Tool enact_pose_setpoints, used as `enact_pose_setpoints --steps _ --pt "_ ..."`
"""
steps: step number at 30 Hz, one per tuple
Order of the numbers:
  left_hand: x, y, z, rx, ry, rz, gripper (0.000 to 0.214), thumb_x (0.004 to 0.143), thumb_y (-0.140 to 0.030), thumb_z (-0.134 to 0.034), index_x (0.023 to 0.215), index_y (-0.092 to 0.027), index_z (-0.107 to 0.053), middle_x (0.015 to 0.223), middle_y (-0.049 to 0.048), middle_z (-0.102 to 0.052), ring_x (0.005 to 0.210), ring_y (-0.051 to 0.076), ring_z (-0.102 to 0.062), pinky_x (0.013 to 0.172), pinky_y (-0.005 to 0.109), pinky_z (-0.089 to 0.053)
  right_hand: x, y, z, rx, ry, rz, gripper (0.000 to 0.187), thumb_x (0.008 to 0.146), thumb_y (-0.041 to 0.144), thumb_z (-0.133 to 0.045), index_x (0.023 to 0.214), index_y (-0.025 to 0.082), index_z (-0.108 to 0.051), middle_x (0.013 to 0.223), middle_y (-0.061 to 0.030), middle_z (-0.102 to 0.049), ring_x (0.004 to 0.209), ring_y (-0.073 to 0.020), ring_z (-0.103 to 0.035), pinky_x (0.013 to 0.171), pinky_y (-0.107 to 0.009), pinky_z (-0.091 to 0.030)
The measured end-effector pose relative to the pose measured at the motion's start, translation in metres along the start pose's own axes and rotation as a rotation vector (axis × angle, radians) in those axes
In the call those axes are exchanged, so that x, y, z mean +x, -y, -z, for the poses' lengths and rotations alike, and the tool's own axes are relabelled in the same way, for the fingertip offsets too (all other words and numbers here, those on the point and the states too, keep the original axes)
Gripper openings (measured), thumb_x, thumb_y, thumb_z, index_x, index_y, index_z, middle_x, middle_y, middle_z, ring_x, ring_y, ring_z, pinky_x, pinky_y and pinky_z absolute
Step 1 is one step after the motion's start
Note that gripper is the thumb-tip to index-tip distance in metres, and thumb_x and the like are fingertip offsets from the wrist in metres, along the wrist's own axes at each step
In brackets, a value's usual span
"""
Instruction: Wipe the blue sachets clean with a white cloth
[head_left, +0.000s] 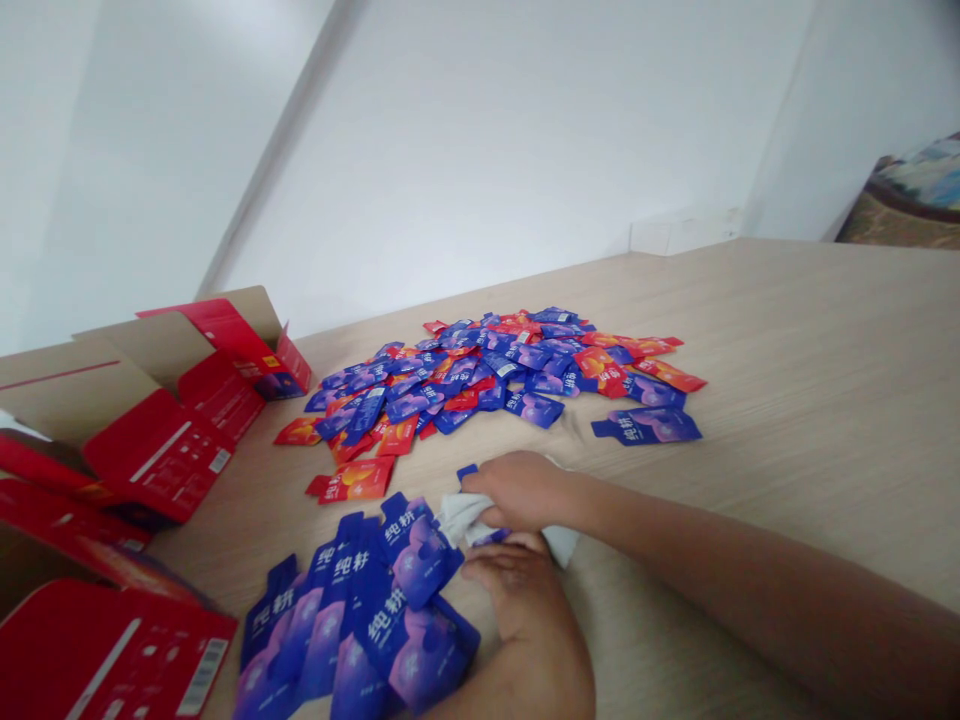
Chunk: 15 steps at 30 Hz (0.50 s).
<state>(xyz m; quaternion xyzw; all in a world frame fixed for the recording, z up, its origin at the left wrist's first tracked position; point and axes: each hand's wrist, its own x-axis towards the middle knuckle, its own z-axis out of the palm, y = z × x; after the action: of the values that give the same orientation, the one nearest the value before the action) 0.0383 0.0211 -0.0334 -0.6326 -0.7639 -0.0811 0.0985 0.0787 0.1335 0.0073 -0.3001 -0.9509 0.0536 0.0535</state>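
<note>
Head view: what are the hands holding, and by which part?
The right hand clutches a crumpled white cloth around its middle, bunched over a blue pouch. The left hand touches that pouch from below; its grip is hidden.

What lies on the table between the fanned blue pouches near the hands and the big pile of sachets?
Head view: one orange-red sachet lies between the fanned blue pouches and the pile; around it, bare wooden table.

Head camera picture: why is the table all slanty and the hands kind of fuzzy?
Head view: the camera is tilted, so the table slopes; the right hand and the left hand holding blue packets are softly blurred; the far pile is soft; the wall is washed out bright; shadows are faint.
</note>
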Motion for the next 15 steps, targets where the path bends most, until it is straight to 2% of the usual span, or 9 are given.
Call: enact_pose_setpoints --steps 3,6,8,12,15 --pt "-0.001 0.002 0.003 0.129 0.035 0.011 0.035 0.083 -0.034 -0.053 0.114 -0.017 -0.053 0.115 0.0092 -0.055 0.096 0.022 -0.056 0.079 0.044 -0.049 0.002 -0.011 -0.001 -0.009 -0.014 -0.088 0.036 0.078 0.041 -0.049 0.11 0.026 -0.054 0.093 -0.007 -0.066 0.083 -0.0245 -0.061 0.061 -0.031 -0.042" --pt "0.001 0.0 0.005 0.238 0.056 0.016 0.022 0.083 -0.015 -0.051 0.102 -0.011 -0.06 0.103 0.0152 -0.063 0.091 0.027 -0.06 0.079 0.048 -0.046 0.002 -0.021 0.004 -0.035 -0.011 -0.193 0.034 0.079 0.039 -0.049 0.109 0.024 -0.055 0.096 -0.0085 -0.065 0.086 -0.0249 -0.061 0.064 -0.032 -0.042" --pt "0.004 -0.001 0.007 0.331 0.068 0.005 0.024 0.079 -0.002 -0.045 0.094 -0.006 -0.063 0.095 0.0214 -0.067 0.087 0.031 -0.063 0.078 0.049 -0.045 0.001 -0.023 0.009 -0.042 -0.02 -0.23 0.032 0.079 0.039 -0.049 0.107 0.024 -0.055 0.096 -0.0088 -0.065 0.087 -0.0247 -0.06 0.066 -0.032 -0.042" --pt "0.008 -0.003 0.011 0.638 0.102 -0.074 0.035 0.076 0.003 -0.036 0.095 -0.007 -0.063 0.091 0.0254 -0.067 0.081 0.032 -0.066 0.072 0.043 -0.045 -0.002 -0.013 0.019 -0.006 -0.076 -0.16 0.031 0.08 0.038 -0.049 0.107 0.024 -0.055 0.098 -0.0076 -0.064 0.089 -0.023 -0.059 0.067 -0.031 -0.041" --pt "0.009 -0.003 0.012 0.708 0.115 -0.101 0.037 0.077 0.002 -0.034 0.097 -0.008 -0.064 0.091 0.0241 -0.068 0.08 0.031 -0.066 0.07 0.042 -0.047 -0.004 0.0 0.019 0.019 -0.046 -0.022 0.03 0.079 0.04 -0.049 0.104 0.024 -0.056 0.095 -0.0062 -0.065 0.085 -0.0223 -0.06 0.063 -0.029 -0.04"
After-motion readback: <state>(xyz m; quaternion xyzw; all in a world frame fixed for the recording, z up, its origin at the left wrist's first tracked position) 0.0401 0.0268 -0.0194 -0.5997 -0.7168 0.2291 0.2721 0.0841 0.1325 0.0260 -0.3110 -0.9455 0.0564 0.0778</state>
